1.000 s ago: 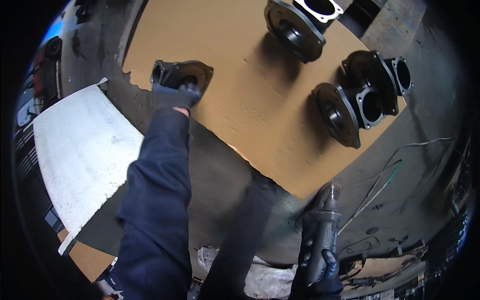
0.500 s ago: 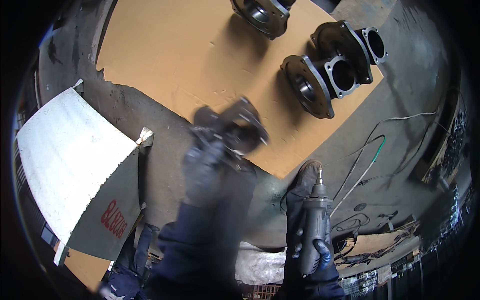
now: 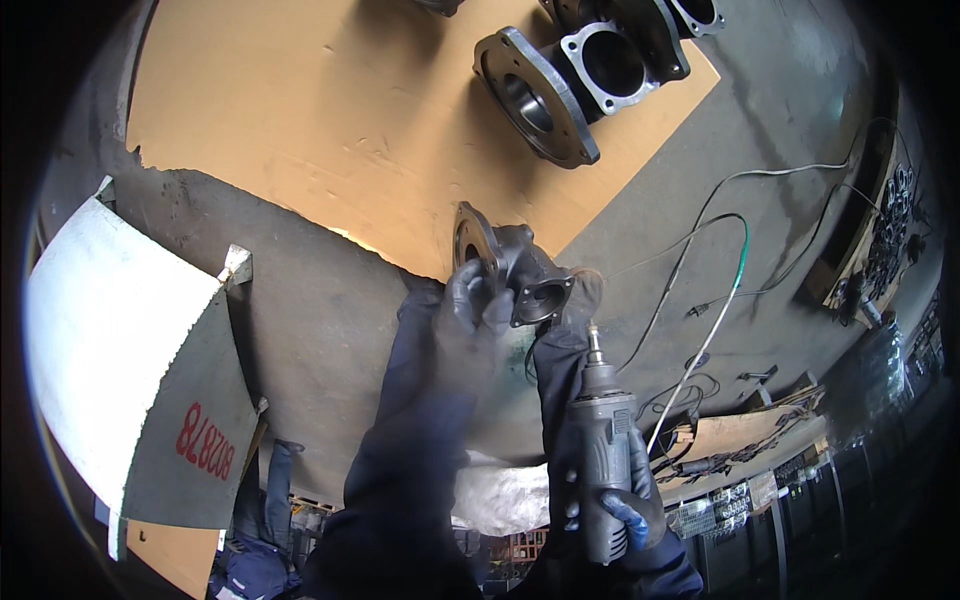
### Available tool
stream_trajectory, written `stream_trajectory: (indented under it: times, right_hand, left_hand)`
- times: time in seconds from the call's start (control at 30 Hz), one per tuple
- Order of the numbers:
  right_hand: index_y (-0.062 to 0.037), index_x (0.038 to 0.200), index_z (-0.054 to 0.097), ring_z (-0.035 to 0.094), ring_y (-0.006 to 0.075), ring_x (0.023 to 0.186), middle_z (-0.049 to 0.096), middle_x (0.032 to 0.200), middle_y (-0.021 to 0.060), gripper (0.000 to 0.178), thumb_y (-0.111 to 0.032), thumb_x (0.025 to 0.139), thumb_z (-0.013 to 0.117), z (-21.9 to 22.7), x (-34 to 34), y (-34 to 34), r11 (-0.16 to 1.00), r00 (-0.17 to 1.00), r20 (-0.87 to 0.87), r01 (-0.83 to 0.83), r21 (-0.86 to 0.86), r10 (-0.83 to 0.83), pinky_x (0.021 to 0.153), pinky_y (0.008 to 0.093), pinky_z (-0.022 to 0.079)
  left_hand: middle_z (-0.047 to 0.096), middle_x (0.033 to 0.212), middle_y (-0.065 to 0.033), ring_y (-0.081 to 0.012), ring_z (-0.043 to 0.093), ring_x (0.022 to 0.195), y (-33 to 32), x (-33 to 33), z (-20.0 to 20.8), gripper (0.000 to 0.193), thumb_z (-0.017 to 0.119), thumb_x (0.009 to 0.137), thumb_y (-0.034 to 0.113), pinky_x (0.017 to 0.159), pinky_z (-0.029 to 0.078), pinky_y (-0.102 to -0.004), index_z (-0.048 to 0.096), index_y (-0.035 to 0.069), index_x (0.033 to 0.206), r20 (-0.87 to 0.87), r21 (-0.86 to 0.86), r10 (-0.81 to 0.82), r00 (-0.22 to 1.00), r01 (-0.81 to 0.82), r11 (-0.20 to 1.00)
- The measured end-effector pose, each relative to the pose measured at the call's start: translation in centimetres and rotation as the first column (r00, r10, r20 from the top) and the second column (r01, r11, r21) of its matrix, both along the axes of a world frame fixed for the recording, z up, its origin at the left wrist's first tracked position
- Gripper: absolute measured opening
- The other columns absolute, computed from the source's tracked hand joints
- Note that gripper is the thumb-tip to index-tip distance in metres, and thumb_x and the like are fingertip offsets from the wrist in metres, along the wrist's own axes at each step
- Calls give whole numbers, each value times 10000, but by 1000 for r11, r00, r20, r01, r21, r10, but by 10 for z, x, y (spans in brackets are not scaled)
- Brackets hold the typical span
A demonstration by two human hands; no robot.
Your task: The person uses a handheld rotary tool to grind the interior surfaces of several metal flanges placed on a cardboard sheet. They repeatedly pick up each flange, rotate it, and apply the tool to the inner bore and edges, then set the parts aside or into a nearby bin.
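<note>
My left hand [image 3: 470, 310], in a dark glove, wraps tight around the small dark grey cast-metal flanged housing [image 3: 515, 275], held up off the brown cardboard sheet [image 3: 300, 110] over the grey concrete floor [image 3: 330, 330]. My right hand [image 3: 620, 510], blue-gloved, is clenched on the grey cylindrical die grinder [image 3: 600, 450], tip up just beside the housing. The casting looks heavy, rigid, rough-skinned, not fragile. Best purchase judged at the neck behind the round flange. Larger castings [image 3: 570, 80] lie well apart.

1. One dark metal casting [image 3: 515, 275] held up at frame centre.
2. Two more flanged castings [image 3: 570, 85] on the cardboard sheet [image 3: 300, 120], top of frame.
3. One grey die grinder [image 3: 603, 470], lower centre.
</note>
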State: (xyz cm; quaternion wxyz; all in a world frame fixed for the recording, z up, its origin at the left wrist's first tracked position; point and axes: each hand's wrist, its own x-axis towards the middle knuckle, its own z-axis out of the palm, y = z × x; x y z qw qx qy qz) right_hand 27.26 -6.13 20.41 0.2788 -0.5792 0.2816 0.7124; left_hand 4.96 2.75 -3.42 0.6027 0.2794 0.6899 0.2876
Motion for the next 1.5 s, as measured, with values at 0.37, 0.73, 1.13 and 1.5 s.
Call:
stream_trajectory:
  times: [0.37, 0.73, 1.13, 1.5]
  right_hand:
    - [-276, 1825, 91, 763, 301, 1058, 640, 1398, 245, 1140, 99, 956, 726, -38, 18, 12, 993, 989, -101, -115, -26, 112, 838, 447, 689]
    - [-122, 1813, 162, 634, 308, 1374, 531, 1630, 225, 1095, 96, 902, 729, -66, 29, 30, 976, 972, -98, -219, -22, 216, 1088, 419, 565]
    - [-273, 1816, 158, 721, 353, 1251, 561, 1555, 240, 1136, 114, 935, 761, -66, 25, 15, 982, 971, -149, -189, -10, 186, 897, 487, 708]
    - [-318, 1817, 127, 738, 357, 1198, 610, 1474, 282, 1115, 82, 964, 724, -31, 29, 10, 998, 969, -241, -60, 0, 58, 920, 481, 683]
  left_hand:
    - [719, 1001, -33, -126, 629, 929, -4, 24, -18, 372, 550, 1159, 298, 843, 531, -313, 735, -23, 1201, -286, 0, 128, 950, -134, 991]
    - [691, 938, -74, -135, 599, 835, -5, 25, -25, 337, 556, 1165, 259, 755, 511, -333, 717, -32, 1107, -285, 79, 143, 948, -125, 989]
    - [702, 928, -88, -140, 613, 832, 1, 21, -25, 346, 567, 1155, 262, 761, 524, -325, 714, -46, 1098, -398, 103, 8, 917, 36, 994]
    - [692, 967, -14, -69, 593, 838, 12, 24, -10, 284, 690, 1124, 248, 736, 525, -270, 688, -32, 1173, -207, -54, 19, 978, -31, 998]
